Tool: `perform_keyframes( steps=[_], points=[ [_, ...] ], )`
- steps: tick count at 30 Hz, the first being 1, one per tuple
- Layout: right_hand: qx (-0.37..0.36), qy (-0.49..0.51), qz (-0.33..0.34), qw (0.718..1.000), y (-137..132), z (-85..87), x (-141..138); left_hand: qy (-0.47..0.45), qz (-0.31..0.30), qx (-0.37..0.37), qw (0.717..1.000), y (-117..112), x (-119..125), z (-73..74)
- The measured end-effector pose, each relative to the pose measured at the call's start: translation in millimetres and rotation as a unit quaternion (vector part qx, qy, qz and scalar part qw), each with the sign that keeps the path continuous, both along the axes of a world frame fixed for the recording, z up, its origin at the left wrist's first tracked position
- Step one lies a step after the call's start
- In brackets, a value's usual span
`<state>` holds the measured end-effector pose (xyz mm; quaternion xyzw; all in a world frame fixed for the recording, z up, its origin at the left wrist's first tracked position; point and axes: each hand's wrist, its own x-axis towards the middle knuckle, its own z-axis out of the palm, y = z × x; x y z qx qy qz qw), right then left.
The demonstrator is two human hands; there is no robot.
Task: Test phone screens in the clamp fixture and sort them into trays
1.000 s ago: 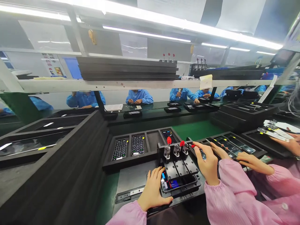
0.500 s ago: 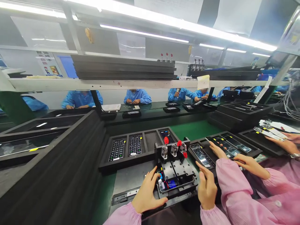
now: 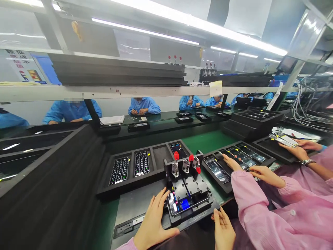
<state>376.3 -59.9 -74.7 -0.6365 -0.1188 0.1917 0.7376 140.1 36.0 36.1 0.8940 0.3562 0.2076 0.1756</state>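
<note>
A black clamping fixture (image 3: 192, 219) with several red-tipped toggle clamps (image 3: 186, 166) stands in front of me. Under its metal pressure plates (image 3: 192, 187) lies a smartphone (image 3: 173, 203), its screen partly lit blue. My left hand (image 3: 153, 222) rests at the fixture's left side, fingers stretched toward the phone's edge and thumb spread along the front. At the front right corner, my right hand (image 3: 223, 227) has its fingers curled against the base, thumb and fingertips gripping the edge. Behind the fixture, a black foam tray (image 3: 104, 190) holds phones with keypad-like screens (image 3: 119, 170).
Stacked black trays (image 3: 65, 166) rise on the left. To the right, a co-worker's hands (image 3: 267, 175) handle phones over another tray (image 3: 208, 173); farther right, another person's hands (image 3: 293, 151) hold phones. A shelf (image 3: 145, 91) crosses above, with people in blue behind it.
My right hand has moved down from beside the fixture to its front right corner and curled its fingers there. My left hand stays by the left side. The view has shifted right.
</note>
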Motion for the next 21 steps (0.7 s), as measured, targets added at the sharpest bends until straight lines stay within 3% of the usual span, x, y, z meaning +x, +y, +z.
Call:
perform_keyframes(
  steps=[9,21],
  points=[
    [0.031,0.027,-0.023,0.999,6.8,3.4,2.2,0.029,0.007,-0.022,0.999,3.6,3.5,-1.5],
    [-0.015,0.004,0.039,0.999,5.0,21.7,12.1,0.044,0.015,-0.022,0.999,6.1,8.9,-1.7]
  ],
)
